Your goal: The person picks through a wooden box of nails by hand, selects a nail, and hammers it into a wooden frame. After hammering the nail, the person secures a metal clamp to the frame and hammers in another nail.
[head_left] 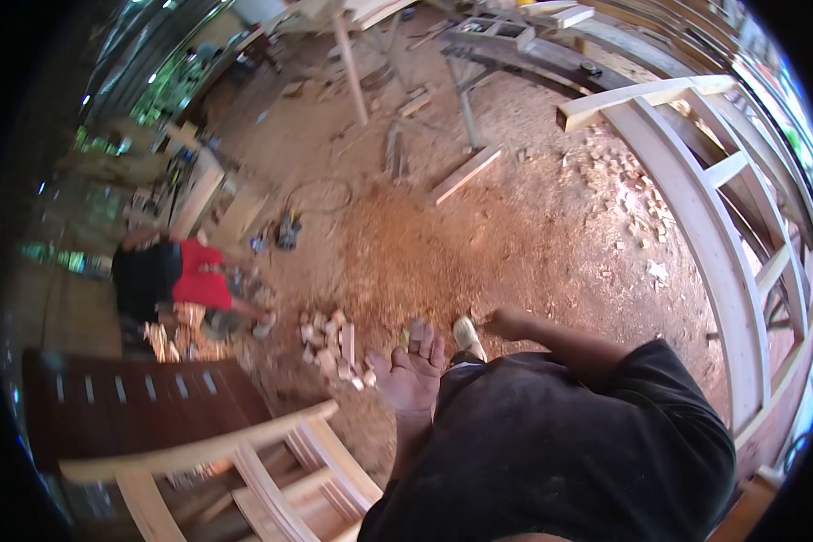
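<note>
My left hand is raised in front of my body with the palm turned up and the fingers apart. Nothing lies in it. Beyond that hand, a pile of small wood offcuts is scattered on the dirt floor. My right hand hangs near my light-coloured shoe, holding nothing that I can see; its fingers are dark and hard to make out. To the lower left stands a pale wooden frame with crosspieces, apart from my left hand.
A curved wooden frame leans along the right side. A person in red shorts bends over at the left, near a dark slotted board. A power tool and a loose plank lie on the sawdust-covered floor.
</note>
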### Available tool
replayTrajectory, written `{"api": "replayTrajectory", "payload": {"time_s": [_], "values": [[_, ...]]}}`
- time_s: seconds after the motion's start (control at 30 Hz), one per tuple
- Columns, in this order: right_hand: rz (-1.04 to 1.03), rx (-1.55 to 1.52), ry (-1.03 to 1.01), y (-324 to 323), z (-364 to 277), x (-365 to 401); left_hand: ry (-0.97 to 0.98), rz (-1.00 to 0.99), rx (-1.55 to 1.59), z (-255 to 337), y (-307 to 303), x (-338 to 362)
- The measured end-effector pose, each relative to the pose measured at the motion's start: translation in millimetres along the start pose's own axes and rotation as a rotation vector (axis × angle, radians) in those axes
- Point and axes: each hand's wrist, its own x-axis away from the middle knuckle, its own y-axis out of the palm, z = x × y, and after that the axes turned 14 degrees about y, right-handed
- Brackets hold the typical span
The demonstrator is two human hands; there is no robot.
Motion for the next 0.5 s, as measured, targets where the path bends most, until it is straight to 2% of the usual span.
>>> {"api": "replayTrajectory", "payload": {"time_s": [0.03, 0.07, 0.1, 0.13, 0.17, 0.2, 0.23, 0.27, 0.3, 0.33, 0.4, 0.47, 0.5], "values": [[0.190, 0.266, 0.248, -5, 50, 3, 0.022, 0.197, -0.108, -1, -5, -12], [0.442, 0.306, 0.320, -6, 102, 19, 0.040, 0.394, -0.215, -7, -13, -23], [0.400, 0.105, 0.325, -79, 66, -30, 0.000, 0.355, -0.229, 49, -31, -128], [0.418, -0.129, 0.316, -94, 109, -32, -0.061, 0.333, -0.256, 63, -52, -156], [0.401, -0.698, 0.411, -117, 121, -5, -0.118, 0.303, -0.286, 73, -65, -188], [0.513, -0.813, 0.428, -146, 127, 23, -0.160, 0.301, -0.265, 71, -68, -224], [0.914, -0.647, 0.216, -133, 192, -4, -0.208, 0.277, -0.386, 71, -63, -261], [0.796, -0.778, 0.426, -156, 176, 31, -0.256, 0.251, -0.523, 72, -55, -294], [1.002, -0.583, 0.520, -171, 151, 51, -0.290, 0.252, -0.541, 69, -45, -324], [1.090, -0.560, 0.572, -176, 169, 46, -0.285, 0.257, -0.705, 63, -35, -355], [1.216, -0.819, 0.538, -197, 148, 49, -0.268, 0.274, -0.932, 44, -21, -415], [1.290, -0.945, 0.547, -213, 144, 24, -0.310, 0.212, -0.935, 31, -43, -467], [1.432, -0.996, 0.522, -220, 145, 6, -0.339, 0.172, -0.931, 25, -59, -488]]}}
